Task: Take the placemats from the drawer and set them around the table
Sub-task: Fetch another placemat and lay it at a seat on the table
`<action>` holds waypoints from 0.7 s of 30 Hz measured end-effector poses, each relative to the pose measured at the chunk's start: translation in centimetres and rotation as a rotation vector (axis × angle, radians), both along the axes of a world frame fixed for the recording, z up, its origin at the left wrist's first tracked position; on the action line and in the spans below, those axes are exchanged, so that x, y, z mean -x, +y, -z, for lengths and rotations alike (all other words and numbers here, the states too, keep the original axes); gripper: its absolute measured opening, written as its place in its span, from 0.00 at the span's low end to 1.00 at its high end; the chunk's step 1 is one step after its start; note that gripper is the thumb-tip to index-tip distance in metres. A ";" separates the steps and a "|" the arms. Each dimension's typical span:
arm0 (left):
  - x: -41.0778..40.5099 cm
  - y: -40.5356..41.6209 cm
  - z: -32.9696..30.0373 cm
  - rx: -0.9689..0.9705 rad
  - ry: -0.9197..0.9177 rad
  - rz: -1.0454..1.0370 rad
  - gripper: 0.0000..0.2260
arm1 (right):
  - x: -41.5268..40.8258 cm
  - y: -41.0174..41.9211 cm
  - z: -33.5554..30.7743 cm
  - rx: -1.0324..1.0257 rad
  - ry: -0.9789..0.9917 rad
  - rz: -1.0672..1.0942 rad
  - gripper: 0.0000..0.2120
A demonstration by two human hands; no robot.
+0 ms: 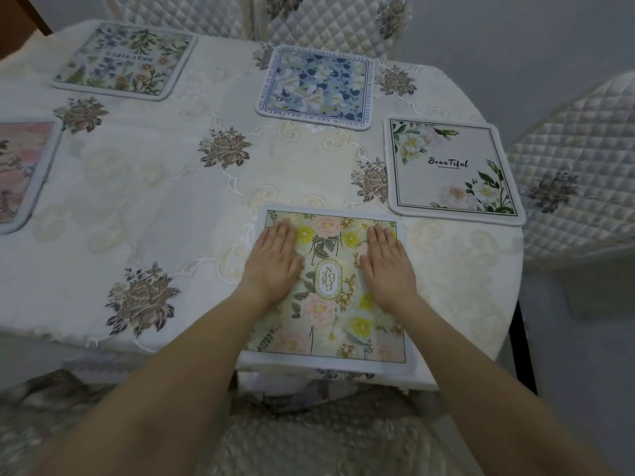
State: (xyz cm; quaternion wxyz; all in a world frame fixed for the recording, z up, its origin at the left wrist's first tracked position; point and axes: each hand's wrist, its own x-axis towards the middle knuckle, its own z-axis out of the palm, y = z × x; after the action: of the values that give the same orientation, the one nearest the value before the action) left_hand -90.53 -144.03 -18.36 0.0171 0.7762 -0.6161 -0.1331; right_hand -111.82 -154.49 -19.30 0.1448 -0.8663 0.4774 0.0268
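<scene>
A floral placemat with yellow and pink flowers [326,324] lies at the near edge of the table [178,201]. My left hand [275,259] and my right hand [386,261] press flat on it, fingers straight. Other placemats lie around the table: a white one printed "Beautiful" [452,170] at the right, a blue floral one [318,85] at the far side, a green and purple floral one [122,60] at the far left, and a pink one [20,170] cut off by the left edge.
A cream embroidered tablecloth covers the table. Quilted chairs stand at the far side [330,18], at the right [577,166] and right below me [309,434]. The near placemat's front edge overhangs the table edge slightly.
</scene>
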 end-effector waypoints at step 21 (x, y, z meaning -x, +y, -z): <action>4.8 9.3 2.1 0.138 0.028 0.104 0.28 | 2.4 11.0 1.1 0.044 -0.121 -0.047 0.27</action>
State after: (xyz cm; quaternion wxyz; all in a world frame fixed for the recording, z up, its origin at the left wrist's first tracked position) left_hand -95.29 -134.77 -20.44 0.0722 0.7381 -0.6631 -0.1018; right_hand -114.24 -143.50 -20.42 0.1537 -0.8802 0.4479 -0.0327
